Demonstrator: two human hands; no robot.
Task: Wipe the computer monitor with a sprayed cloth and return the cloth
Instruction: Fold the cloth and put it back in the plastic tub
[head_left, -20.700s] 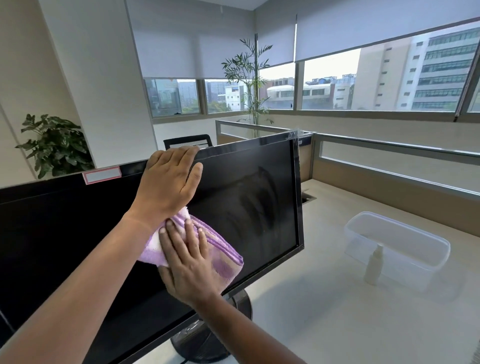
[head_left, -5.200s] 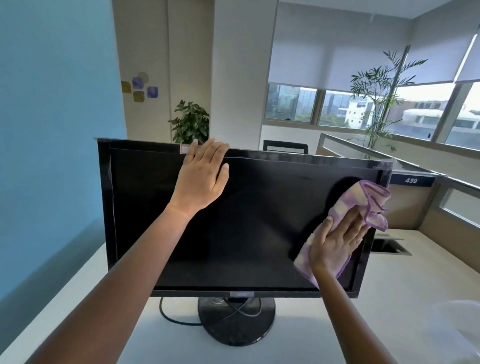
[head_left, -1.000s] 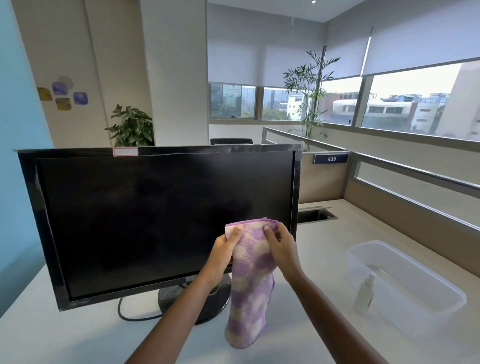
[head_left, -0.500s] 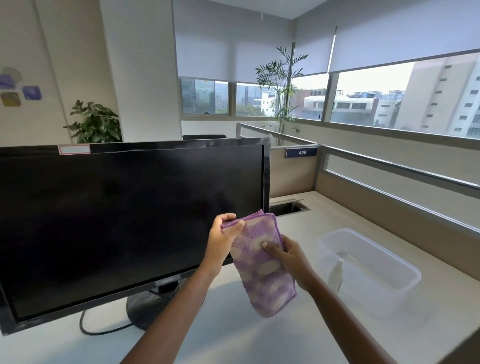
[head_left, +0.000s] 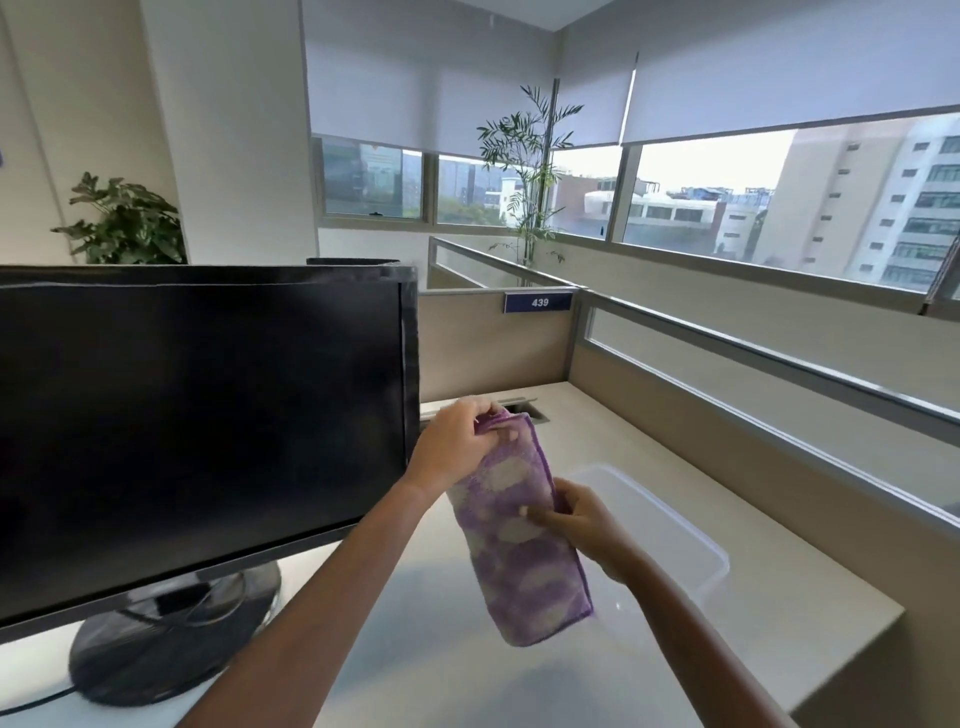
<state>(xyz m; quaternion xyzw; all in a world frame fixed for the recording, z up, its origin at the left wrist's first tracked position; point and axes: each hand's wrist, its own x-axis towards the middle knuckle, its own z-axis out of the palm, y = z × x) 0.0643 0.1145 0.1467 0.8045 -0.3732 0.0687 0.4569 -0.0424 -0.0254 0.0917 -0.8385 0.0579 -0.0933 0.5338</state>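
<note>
- Cloth (head_left: 519, 540), purple with pale patches, hangs folded in a long strip above the desk (head_left: 452, 654). It is just right of the monitor (head_left: 197, 415) and in front of the clear tub (head_left: 698, 538).
- The left hand (head_left: 452, 449) pinches its top end, and the right hand (head_left: 582, 519) pinches its right edge about halfway down. Both are clenched on fabric.
- The step in hand, I judge, is tidying the fold and then returning the cloth, probably to the tub. The cloth and the right hand hide much of the tub, so I cannot tell what lies inside.
- To do it well, I would bring the lower end up square and hold the edges aligned. Then I would carry it over the rim and lay it flat before letting go.
- Writing: a blue plate (head_left: 540, 302) on the partition reads "439". I can read no brand on the monitor.
</note>
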